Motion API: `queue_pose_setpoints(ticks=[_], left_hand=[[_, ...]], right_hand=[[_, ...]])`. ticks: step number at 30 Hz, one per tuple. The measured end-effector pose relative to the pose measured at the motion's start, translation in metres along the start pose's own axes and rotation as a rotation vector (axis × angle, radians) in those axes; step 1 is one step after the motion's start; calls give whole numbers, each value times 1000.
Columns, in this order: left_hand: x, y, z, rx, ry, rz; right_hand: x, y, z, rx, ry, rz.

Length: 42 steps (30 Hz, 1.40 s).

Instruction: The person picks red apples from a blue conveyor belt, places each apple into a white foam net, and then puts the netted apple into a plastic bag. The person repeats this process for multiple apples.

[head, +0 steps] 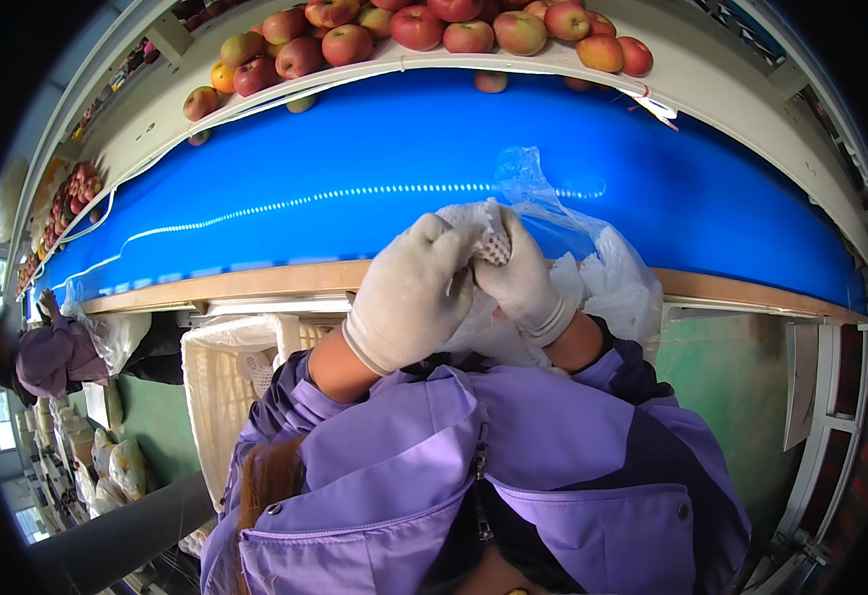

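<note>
White knit gloves cover both my hands, which meet in front of my chest above the wooden edge of a blue belt. My left hand [410, 291] and my right hand [521, 277] grip a white foam net sleeve [495, 239] between them. Whether fruit is inside the sleeve is hidden by my fingers. A clear plastic bag [620, 275] with white foam pieces in it hangs beside and below my right hand. Its thin upper part [521, 172] lies over the blue belt [270, 163].
Many apples [348, 44] rest on the cream shelf [151, 123] beyond the belt; a few sit under its lip. A lined crate [207, 387] with foam netting stands at my left. Farther left is another person [54, 353]. A wooden rail [270, 282] edges the belt.
</note>
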State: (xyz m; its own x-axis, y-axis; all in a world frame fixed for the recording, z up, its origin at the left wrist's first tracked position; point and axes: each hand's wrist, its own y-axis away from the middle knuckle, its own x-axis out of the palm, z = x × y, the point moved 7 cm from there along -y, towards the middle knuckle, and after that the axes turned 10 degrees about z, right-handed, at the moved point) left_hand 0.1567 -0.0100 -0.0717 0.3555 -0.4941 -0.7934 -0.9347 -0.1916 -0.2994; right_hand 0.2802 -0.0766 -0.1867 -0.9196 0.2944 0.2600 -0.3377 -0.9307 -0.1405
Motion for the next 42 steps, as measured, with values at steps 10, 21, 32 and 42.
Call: queue_pose_setpoints(ticks=[10, 21, 32, 42], left_hand=[[26, 20, 2, 30, 115, -392], [21, 12, 18, 125, 251, -518], [-6, 7, 37, -142, 454, -533], [8, 8, -21, 225, 145, -405]], right_hand=[[-12, 2, 30, -255, -285, -308], [9, -12, 41, -296, -631, -35], [18, -8, 66, -291, -87, -24], [8, -15, 60, -280, -236, -300]])
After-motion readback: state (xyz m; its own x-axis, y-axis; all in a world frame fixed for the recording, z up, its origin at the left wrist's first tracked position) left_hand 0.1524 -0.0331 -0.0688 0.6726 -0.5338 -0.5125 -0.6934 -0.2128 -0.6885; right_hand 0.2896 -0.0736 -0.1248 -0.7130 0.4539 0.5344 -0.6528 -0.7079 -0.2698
